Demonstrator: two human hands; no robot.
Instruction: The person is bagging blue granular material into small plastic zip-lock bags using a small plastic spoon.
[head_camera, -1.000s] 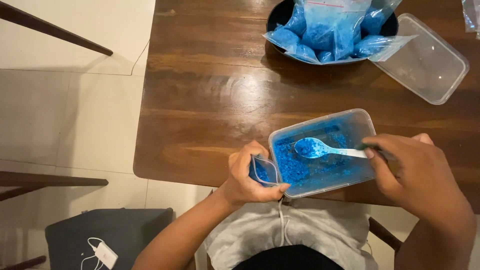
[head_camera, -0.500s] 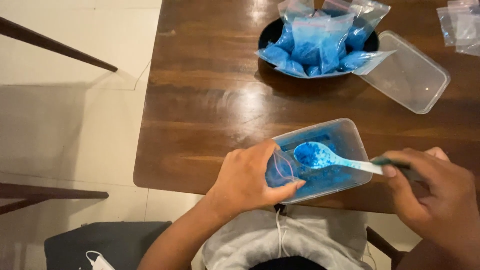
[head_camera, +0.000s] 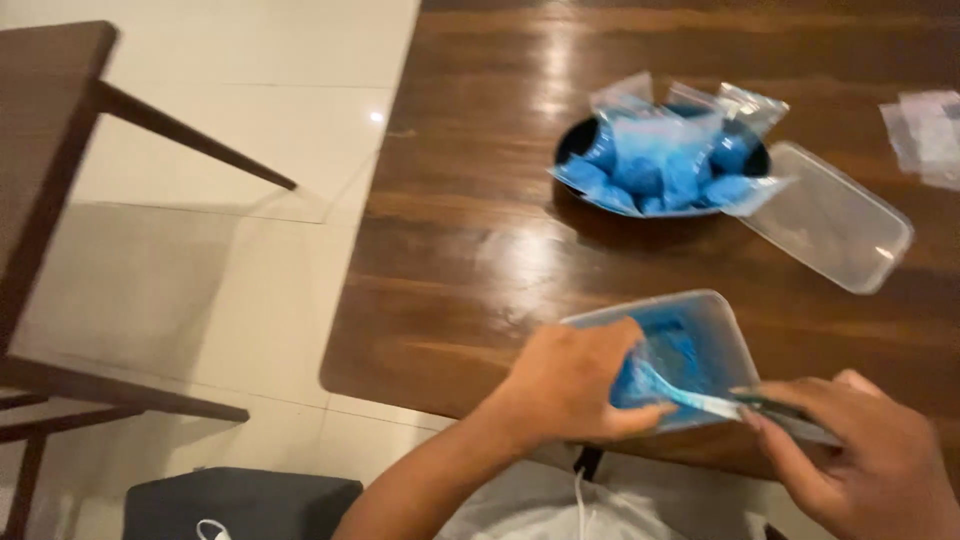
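Left hand (head_camera: 575, 385) pinches a small bag (head_camera: 632, 385) at the tub (head_camera: 700, 330)'s nine o'clock edge; right hand (head_camera: 865, 460) grips a spoon (head_camera: 680, 395) of blue powder.

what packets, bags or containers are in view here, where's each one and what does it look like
Filled packets: small clear plastic bags of blue powder, heaped in a black bowl mid-table.
Lid: clear, rectangular, flat on the table right of the bowl.
Container: clear rectangular tub of blue powder at the near edge, between the left hand and right hand.
Empty bags: clear, flat, far right.
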